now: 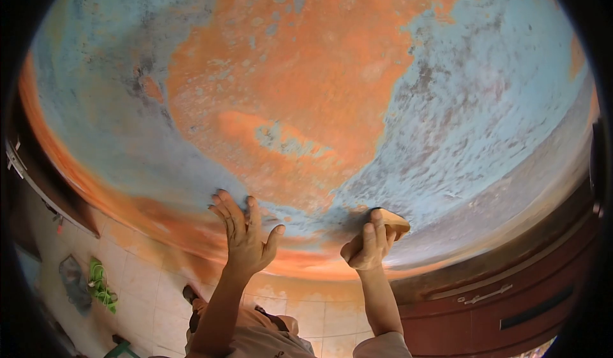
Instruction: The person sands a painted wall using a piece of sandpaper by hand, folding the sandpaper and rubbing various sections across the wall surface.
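A large wall (306, 90) with worn, patchy orange and pale blue paint fills most of the head view. My left hand (248, 240) has its fingers spread near the lower part of this wall, fingertips at or very close to the surface, and nothing is in it. To its right, my right hand (370, 243) grips a tan, wedge-shaped piece (396, 222) with a smooth edge, pressed against the blue area. The fingers and palm hide part of that piece, so I cannot tell its exact kind.
Pale floor tiles (137, 275) lie below the wall. A bright green item (102, 284) and a dark grey bag-like item (75, 284) rest on the floor at lower left. At lower right stands a dark red wooden surface (447, 329) with a metal latch (488, 294).
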A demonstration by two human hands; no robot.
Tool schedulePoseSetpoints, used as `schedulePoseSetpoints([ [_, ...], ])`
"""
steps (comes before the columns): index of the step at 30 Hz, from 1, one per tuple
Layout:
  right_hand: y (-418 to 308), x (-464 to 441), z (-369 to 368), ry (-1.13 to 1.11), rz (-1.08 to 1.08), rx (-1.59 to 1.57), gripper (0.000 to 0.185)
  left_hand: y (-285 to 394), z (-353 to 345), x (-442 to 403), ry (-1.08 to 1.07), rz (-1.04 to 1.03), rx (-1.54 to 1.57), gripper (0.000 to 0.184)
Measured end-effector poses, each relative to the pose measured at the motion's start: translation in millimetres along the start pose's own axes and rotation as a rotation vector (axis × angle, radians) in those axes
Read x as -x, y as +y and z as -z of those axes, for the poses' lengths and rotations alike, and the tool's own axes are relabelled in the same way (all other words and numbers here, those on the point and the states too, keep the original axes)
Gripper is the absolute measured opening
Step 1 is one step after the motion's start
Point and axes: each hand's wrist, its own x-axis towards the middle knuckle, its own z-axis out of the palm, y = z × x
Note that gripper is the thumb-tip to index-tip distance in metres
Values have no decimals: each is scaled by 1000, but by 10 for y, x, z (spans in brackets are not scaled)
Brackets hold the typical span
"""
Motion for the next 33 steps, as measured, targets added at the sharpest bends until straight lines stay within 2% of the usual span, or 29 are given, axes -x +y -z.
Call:
schedulePoseSetpoints([
  [8,-2,-118,116,-73,25,15,60,8,2,-51,34,-32,-52,92],
  [9,25,-111,69,49,-92,-14,57,12,7,-44,33,-31,-57,93],
  [10,-5,-118,59,48,-84,-20,57,28,-19,-39,37,-23,-61,93],
  [12,-223,-167,49,-143,-1,-141,60,48,-35,-24,36,-7,-63,93],
  [14,-241,-167,58,-110,22,-137,61,9,1,-51,28,-26,-66,93],
  [16,-149,-223,215,-174,-232,-213,49,-7,23,-29,3,-31,-81,94],
  [18,-248,-291,165,-150,-113,-128,47,7,-15,-23,16,-25,-82,94],
  [20,-238,-298,95,-153,-14,-116,48,-5,-6,-8,10,-44,-75,94],
  [22,-178,-267,203,-202,-190,-166,50,-12,15,7,-11,-14,-95,94],
  [24,-239,-144,151,-67,-235,-136,54,-33,1,5,5,-31,-102,94],
  [26,-361,-124,128,-192,-166,-155,55,-22,-3,5,15,-61,-108,93],
  [28,-377,-57,24,-110,-118,-90,60,-34,25,0,-4,-37,-128,93],
  [33,-527,32,-51,-128,-212,-58,72,-21,-2,25,17,-44,-110,93],
])
